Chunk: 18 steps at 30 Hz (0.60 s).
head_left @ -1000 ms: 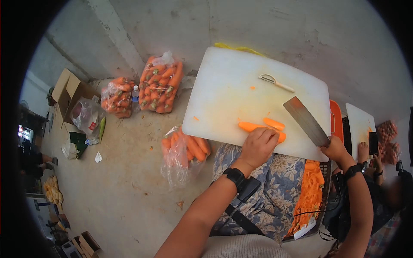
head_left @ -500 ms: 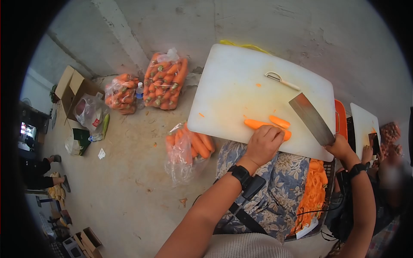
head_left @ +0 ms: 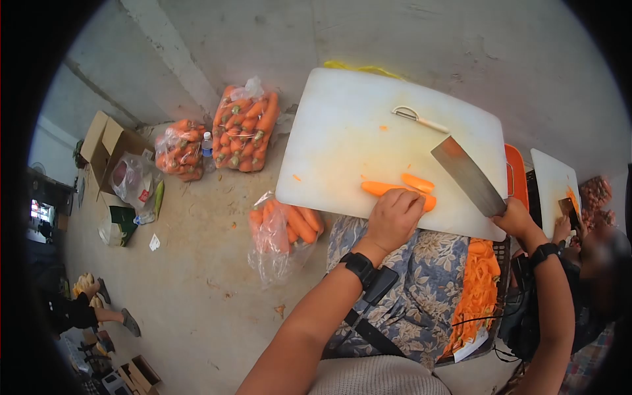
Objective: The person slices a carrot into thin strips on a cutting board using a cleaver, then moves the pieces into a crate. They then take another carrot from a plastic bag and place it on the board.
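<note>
My left hand (head_left: 396,214) is closed over a peeled carrot (head_left: 375,188) lying near the front edge of the white cutting board (head_left: 329,148). A slice cut lengthwise from a carrot (head_left: 417,182) rests just beyond my fingers. Gripped by its handle in my right hand (head_left: 515,218) is a cleaver (head_left: 469,176), its broad blade over the right part of the board and apart from the carrot. Farther back on the board lies a peeler (head_left: 421,120) with a white handle. Small orange scraps dot the surface.
Bagged carrots (head_left: 245,128) stand by the wall, with another open bag (head_left: 283,230) left of my arm. Carrot peelings (head_left: 475,289) fill a crate below the board. An orange container (head_left: 517,178) is at the right. Beside it, a co-worker's hand holds a knife at another board (head_left: 552,174).
My view has shifted slightly, moving the board a little left in the picture. Both hands keep their grips. A person's legs at the far left have moved; the co-worker's knife has shifted a little.
</note>
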Each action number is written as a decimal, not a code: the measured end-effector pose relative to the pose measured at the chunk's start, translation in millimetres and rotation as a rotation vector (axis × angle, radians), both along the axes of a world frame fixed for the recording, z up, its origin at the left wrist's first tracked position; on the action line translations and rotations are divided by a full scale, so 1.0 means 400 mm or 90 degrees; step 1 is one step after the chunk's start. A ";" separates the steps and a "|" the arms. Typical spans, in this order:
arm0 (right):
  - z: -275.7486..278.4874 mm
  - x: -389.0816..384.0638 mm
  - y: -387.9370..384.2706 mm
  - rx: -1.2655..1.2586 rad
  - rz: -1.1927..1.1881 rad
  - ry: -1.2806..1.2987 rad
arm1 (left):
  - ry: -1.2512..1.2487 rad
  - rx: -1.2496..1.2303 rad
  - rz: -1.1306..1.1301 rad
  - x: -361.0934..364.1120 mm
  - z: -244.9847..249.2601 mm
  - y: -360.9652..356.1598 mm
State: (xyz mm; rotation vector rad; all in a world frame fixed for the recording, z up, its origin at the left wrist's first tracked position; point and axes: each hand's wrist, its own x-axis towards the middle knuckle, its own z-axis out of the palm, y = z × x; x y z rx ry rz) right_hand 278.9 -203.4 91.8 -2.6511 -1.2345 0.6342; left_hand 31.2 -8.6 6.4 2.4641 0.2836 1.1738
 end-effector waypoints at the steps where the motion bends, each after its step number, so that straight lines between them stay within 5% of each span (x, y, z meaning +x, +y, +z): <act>1: -0.001 0.003 -0.002 0.000 -0.002 -0.001 | 0.003 -0.002 -0.003 0.000 -0.001 0.001; 18: 0.000 -0.018 -0.004 -0.022 0.002 -0.001 | 0.019 0.000 0.011 -0.001 -0.004 -0.002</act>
